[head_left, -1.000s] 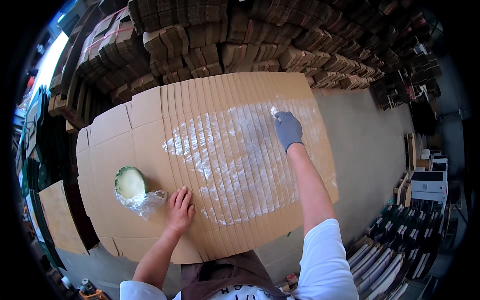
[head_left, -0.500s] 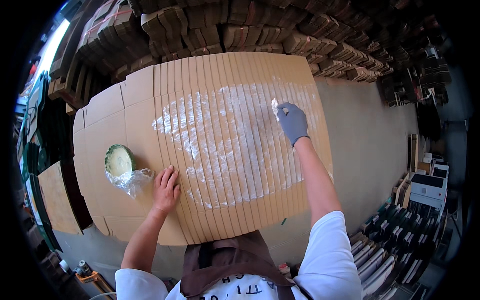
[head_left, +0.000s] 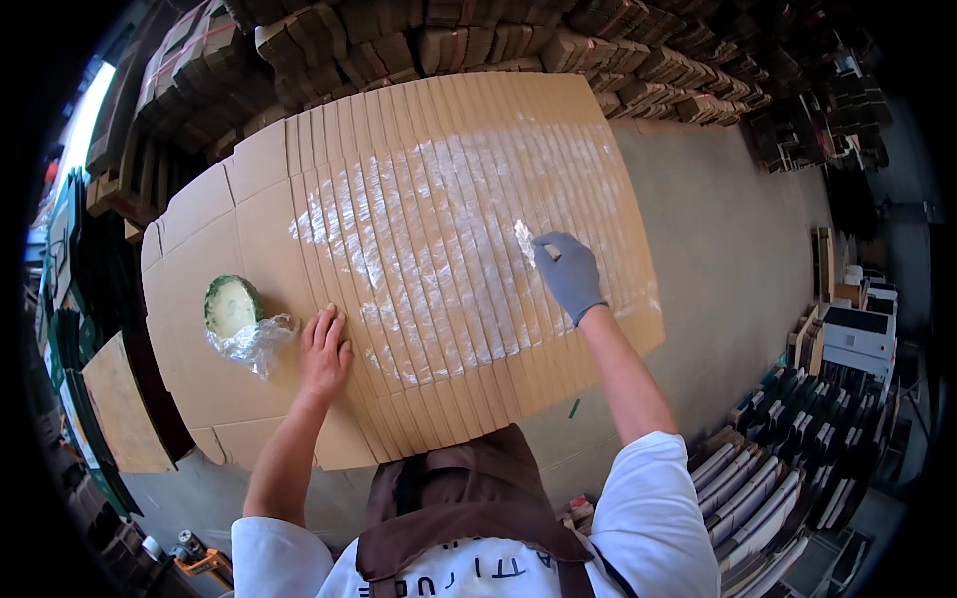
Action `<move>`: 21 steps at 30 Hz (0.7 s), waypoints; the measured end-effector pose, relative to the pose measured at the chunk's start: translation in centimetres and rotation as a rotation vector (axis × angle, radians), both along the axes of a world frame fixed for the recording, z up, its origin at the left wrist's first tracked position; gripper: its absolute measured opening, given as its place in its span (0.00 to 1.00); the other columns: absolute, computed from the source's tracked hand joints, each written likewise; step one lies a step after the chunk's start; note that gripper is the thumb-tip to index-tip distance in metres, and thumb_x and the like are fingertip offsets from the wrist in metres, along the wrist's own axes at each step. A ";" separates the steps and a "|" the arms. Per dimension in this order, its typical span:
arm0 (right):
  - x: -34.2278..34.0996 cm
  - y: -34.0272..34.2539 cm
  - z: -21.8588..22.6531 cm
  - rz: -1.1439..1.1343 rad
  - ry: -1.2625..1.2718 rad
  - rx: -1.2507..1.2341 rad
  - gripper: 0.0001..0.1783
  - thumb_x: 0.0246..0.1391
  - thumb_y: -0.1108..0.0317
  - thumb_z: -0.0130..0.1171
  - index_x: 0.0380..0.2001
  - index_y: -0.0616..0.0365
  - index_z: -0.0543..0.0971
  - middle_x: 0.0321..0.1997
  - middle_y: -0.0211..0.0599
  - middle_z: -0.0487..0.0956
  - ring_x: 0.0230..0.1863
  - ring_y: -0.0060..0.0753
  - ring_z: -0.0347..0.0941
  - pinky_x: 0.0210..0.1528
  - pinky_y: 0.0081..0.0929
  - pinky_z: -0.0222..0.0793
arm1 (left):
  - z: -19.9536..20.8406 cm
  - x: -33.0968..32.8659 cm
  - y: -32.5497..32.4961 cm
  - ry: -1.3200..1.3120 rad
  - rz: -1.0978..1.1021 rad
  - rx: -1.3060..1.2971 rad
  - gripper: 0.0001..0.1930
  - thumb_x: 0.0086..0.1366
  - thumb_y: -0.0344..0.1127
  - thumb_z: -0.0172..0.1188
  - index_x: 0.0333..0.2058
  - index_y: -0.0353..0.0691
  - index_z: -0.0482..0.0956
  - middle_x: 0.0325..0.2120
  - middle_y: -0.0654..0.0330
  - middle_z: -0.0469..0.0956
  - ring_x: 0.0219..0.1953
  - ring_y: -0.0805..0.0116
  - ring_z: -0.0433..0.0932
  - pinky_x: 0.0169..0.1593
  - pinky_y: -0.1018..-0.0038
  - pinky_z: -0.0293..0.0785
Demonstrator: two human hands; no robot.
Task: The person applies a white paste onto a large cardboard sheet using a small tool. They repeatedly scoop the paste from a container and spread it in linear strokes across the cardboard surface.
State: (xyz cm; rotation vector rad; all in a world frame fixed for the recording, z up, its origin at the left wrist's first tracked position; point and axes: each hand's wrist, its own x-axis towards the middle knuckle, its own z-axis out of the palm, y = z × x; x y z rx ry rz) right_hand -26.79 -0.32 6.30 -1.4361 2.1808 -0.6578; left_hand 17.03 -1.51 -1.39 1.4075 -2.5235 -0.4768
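Note:
A wide fan of overlapping flat cardboard sheets [head_left: 266, 224] lies in front of me, its parallel edges smeared with a wet-looking whitish paste [head_left: 439, 249]. My right hand [head_left: 571, 277], in a grey glove, pinches a small paste-coated wad [head_left: 523, 242] against the smeared strips right of the middle. I cannot make out what the wad is made of. Bare, my left hand [head_left: 324, 357] rests flat on the cardboard at the near left, fingers stretched out. Just left of it stands a round green-rimmed bowl [head_left: 232, 305] of pale paste, with crumpled clear plastic film [head_left: 254, 345] at its near side.
Tied stacks of flattened cartons [head_left: 454, 45] line the far side. A wooden board [head_left: 125, 404] leans at the left. Grey floor [head_left: 728, 239] shows on the right, bordered by a white machine [head_left: 859, 342] and rows of upright panels [head_left: 758, 488].
My right hand has drawn the wad leftward and slightly nearer across the strips. My left hand keeps its place on the cardboard. The whole view has shifted a little.

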 end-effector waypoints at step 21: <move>2.7 10.8 -0.4 0.110 0.045 0.001 0.09 0.56 0.63 0.58 0.39 0.50 0.81 0.41 0.42 0.80 0.40 0.53 0.78 0.44 0.43 0.74 | -0.3 0.2 0.0 0.062 -0.002 -0.072 0.26 0.60 0.33 0.57 0.59 0.41 0.70 0.64 0.57 0.64 0.63 0.50 0.60 0.67 0.56 0.57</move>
